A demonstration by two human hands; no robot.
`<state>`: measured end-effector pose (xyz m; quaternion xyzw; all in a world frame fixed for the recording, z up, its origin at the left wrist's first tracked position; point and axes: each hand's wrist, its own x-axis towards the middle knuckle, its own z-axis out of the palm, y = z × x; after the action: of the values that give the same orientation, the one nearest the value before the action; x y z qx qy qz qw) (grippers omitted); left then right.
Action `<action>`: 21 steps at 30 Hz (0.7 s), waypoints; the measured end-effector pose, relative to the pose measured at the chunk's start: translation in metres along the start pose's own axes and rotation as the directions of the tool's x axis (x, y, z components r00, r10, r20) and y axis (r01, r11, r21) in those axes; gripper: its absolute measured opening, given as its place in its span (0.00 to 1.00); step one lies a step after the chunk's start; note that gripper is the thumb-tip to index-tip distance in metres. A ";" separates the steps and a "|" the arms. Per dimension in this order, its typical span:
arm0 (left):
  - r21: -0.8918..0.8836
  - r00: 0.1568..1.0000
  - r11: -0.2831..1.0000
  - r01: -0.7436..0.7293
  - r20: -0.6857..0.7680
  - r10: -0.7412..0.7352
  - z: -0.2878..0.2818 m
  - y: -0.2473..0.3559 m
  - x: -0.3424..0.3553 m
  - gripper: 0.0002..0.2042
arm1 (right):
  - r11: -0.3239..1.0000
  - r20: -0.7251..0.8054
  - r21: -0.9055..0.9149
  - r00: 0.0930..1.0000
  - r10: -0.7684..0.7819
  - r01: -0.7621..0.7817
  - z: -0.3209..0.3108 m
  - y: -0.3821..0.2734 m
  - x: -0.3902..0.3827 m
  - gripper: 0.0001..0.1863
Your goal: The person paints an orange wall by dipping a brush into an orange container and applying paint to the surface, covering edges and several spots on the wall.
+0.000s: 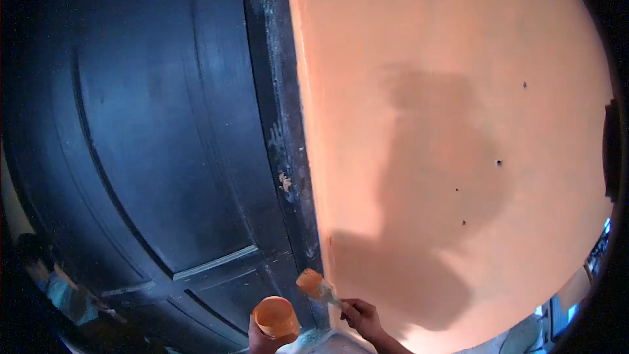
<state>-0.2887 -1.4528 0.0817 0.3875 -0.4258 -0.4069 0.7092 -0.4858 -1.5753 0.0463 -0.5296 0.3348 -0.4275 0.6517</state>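
Observation:
My right hand [362, 318] grips the handle of a paintbrush [314, 286] whose bristles are loaded with orange paint. The brush tip sits low at the edge where the orange wall [419, 39] meets the dark door frame [282, 124]. My left hand [261, 339] holds a small round cup [276, 316] coated in orange paint, just left of the brush and below it. Only the fingers of the left hand show under the cup.
A large dark panelled door [151, 131] fills the left half. The orange wall bears several small dark holes [499, 162] and my own shadow [439, 177]. A dark fixture [610, 151] sits at the wall's right rim. Pale floor shows at the bottom.

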 end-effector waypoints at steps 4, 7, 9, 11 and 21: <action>0.126 0.989 0.989 -0.073 0.138 0.055 -0.043 -0.044 0.021 0.44 | 0.984 0.047 0.142 0.992 -0.115 0.108 0.002 -0.052 -0.002 0.16; 0.092 0.987 0.995 0.027 0.157 -0.042 -0.039 -0.048 0.031 0.44 | 0.929 0.045 0.177 0.940 -0.338 0.326 0.004 -0.067 0.002 0.13; 0.072 0.979 0.995 0.071 0.183 -0.083 -0.034 -0.050 0.036 0.44 | 0.912 0.023 0.168 0.923 -0.384 0.375 0.003 -0.079 0.003 0.13; 0.057 0.970 0.992 0.114 0.212 -0.123 -0.031 -0.055 0.040 0.44 | 0.893 0.006 0.158 0.904 -0.426 0.420 0.002 -0.083 0.000 0.12; 0.042 0.930 0.979 0.201 0.305 -0.204 -0.006 -0.073 0.039 0.45 | 0.760 -0.151 0.629 0.985 -0.088 0.164 -0.007 -0.096 -0.005 0.13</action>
<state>-0.2894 -1.5138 0.0260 0.3648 -0.4908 -0.5312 0.5864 -0.5140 -1.5804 0.1383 -0.2728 0.1693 -0.5877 0.7427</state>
